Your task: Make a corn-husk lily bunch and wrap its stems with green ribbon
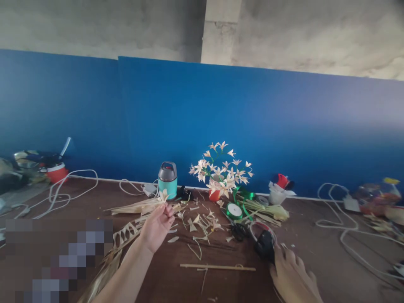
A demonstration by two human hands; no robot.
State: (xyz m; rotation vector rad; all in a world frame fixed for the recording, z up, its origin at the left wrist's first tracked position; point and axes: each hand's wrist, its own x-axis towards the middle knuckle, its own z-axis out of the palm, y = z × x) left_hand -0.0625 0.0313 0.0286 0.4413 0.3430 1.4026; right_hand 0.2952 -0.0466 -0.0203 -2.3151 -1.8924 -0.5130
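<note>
Left of the red pot (pixel 214 195), the left hand (pixel 158 225) is pinching a pale flower (pixel 164 195) below its petals, best kept light; rightward, the right hand (pixel 294 271) is resting beside a black object (pixel 265 246), grip unclear.

Soft, dim light; blue partition (pixel 202 105) paler at right; edges smeared
</note>
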